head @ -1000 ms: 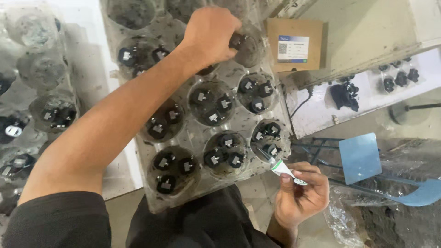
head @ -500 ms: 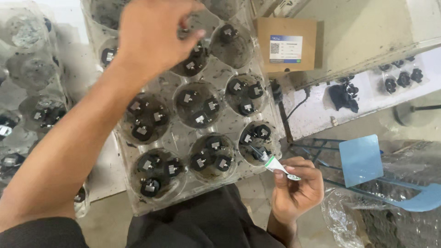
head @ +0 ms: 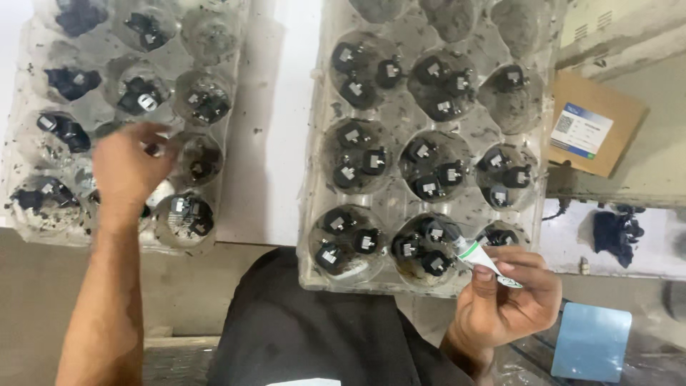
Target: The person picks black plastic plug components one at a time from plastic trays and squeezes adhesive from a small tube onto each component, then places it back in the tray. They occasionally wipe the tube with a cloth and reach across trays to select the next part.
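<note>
The right hand (head: 507, 300) holds a small white tube (head: 486, 261) with a green ring; its grip is closed around the tube, and the nozzle points at the near edge of the right clear plastic tray (head: 314, 214). The left hand (head: 128, 168) reaches into the left clear plastic tray (head: 21, 136). Its fingers curl down over a cup there, but I cannot tell if they already hold a part, because the hand is blurred.

To do this well, I think the left fingers should take only one part and lift it straight up, so the other parts in the cup do not jump out. The tube should stay steady, with no squeeze before a part comes near its tip.

Both trays lie on the white surface (head: 268, 143), apart from each other, and both are dusty with dark crumbs. The right tray has round cups, most holding two or three small black parts (head: 357, 168) with pale square labels. The left tray's cups hold fewer parts. A brown cardboard box (head: 597, 132) lies on the far right.
</note>
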{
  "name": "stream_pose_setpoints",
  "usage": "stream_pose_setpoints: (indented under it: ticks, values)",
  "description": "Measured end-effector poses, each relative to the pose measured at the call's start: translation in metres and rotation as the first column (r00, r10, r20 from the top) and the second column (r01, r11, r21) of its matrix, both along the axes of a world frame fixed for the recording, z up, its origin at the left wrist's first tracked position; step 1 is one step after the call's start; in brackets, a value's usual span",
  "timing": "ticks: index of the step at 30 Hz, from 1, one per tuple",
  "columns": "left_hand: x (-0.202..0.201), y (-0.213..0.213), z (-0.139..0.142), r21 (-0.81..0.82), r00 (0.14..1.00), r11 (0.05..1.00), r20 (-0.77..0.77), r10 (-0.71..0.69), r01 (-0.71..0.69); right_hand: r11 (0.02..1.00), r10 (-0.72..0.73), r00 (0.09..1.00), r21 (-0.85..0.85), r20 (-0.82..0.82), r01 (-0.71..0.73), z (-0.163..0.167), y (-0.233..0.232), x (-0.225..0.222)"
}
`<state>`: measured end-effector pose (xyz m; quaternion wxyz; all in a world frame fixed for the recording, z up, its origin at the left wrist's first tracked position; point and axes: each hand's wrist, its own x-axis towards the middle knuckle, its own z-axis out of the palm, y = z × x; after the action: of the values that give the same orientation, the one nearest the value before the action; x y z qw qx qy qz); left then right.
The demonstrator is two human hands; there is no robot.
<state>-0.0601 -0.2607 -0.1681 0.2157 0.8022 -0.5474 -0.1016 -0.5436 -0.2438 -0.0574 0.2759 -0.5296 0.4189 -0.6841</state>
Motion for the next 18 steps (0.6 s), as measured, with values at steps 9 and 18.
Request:
stream_pose_setpoints:
  ticks: [9, 18]
  values:
    - [-0.006, 0.007, -0.056, 0.375, 0.976, 0.902, 0.128, 0.177, -0.213, 0.996, 0.083, 0.996, -0.025, 0.025, -0.082, -0.005, 0.006, 0.067]
    - [-0.016, 0.029, 0.002, -0.135, 0.843, 0.972, -0.53, 0.092, -0.191, 0.998, 0.001, 0.997, 0.067, 0.081, -0.006, 0.001, 0.017, 0.089]
